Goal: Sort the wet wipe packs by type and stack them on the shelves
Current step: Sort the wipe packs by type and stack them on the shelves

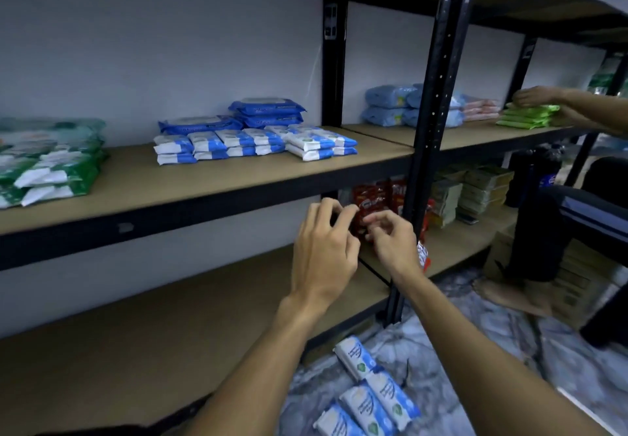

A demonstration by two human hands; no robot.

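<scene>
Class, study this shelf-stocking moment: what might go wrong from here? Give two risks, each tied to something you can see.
1. The white-blue packs lie loose on the floor close to the person. A step forward may crush them or cause a slip.
2. The green packs at the left are heaped unevenly near the shelf edge. Adding more there may make them slide off.
</scene>
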